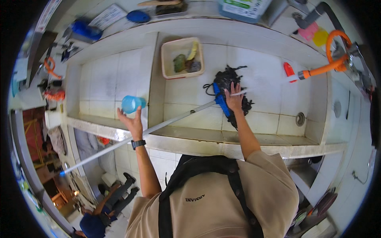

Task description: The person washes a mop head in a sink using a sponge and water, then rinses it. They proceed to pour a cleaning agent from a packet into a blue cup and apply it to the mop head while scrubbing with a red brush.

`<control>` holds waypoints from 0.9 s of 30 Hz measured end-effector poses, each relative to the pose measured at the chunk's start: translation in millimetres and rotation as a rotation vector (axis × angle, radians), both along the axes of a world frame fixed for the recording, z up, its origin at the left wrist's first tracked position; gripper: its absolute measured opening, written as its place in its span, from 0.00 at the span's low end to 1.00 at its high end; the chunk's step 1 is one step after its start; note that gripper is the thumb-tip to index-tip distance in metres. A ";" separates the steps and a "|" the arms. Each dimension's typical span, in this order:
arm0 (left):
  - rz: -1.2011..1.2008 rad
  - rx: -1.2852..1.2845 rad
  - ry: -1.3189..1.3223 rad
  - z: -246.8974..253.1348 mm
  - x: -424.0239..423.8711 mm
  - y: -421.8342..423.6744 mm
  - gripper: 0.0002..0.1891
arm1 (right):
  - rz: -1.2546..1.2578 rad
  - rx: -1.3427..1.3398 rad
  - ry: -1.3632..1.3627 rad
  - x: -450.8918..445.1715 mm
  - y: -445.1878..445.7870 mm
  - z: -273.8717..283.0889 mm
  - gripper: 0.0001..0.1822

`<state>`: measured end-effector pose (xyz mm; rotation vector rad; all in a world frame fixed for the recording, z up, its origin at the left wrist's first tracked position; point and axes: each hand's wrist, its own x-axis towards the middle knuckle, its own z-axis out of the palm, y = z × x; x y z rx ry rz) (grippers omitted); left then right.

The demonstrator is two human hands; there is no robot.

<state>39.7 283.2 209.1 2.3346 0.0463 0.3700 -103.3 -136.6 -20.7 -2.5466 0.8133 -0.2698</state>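
My left hand [132, 122] has its thumb and fingers around a translucent blue plastic cup [131, 104] over the left basin. My right hand [234, 99] lies on the wet black strands of a mop head [227, 77], fingers extended and slightly apart. A blue clamp bar [221, 99] joins the mop head to a pale pole [175, 119]. The pole slants across the sink's front edge and passes beneath my left wrist. Water streams from an orange hose tap [324, 69] towards my right hand and the mop head.
A cream plastic tub [165, 64] holding several sponge-like things sits against the divider [154, 71]. A red object [288, 70] and a drain [300, 119] are at the right. A jug of blue liquid [242, 10] stands on the back ledge. Another person [102, 214] is low at the left.
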 end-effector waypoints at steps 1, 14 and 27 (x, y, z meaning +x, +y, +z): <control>0.018 0.036 0.004 2.8 -1.5 -0.8 0.52 | -0.072 -0.067 0.029 -0.7 3.9 18.7 0.37; -0.017 -0.112 0.078 -6.7 9.3 -6.5 0.57 | -0.254 0.017 0.216 -51.4 1.8 -16.5 0.44; 0.050 -0.216 0.018 -16.7 17.0 -8.9 0.43 | -0.130 0.068 -0.024 21.4 13.6 13.8 0.40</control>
